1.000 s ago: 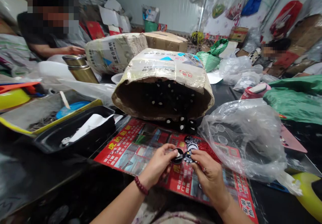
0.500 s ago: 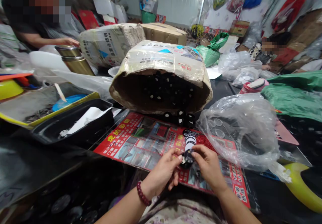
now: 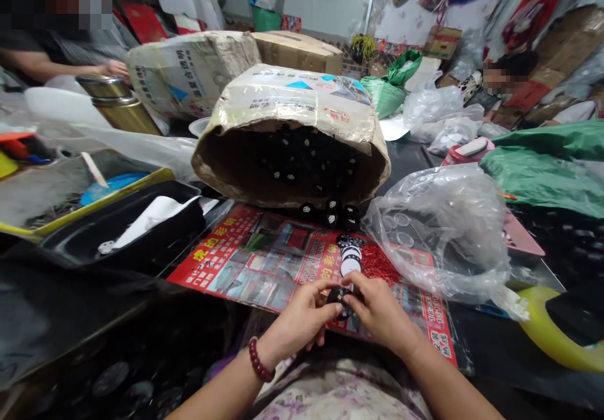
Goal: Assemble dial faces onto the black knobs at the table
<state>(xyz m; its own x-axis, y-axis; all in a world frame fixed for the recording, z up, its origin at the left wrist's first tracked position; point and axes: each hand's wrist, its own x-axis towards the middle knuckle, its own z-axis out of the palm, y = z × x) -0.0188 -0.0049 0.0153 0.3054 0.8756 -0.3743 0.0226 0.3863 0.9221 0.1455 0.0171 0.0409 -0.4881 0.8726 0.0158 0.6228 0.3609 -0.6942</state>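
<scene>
One bare left hand (image 3: 302, 314) and one bare right hand (image 3: 384, 313) together pinch a small, round black disc (image 3: 336, 296) over the near edge of a red printed board (image 3: 264, 262), near overlapping black-and-white discs (image 3: 350, 264).

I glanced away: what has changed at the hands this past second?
The left hand and its black round piece moved right to meet the right hand and its printed black disc; the two pieces now sit together between both hands, nearer the wearer. Neither hand visibly let go. The open container, white discs and red strands stayed put.
</scene>
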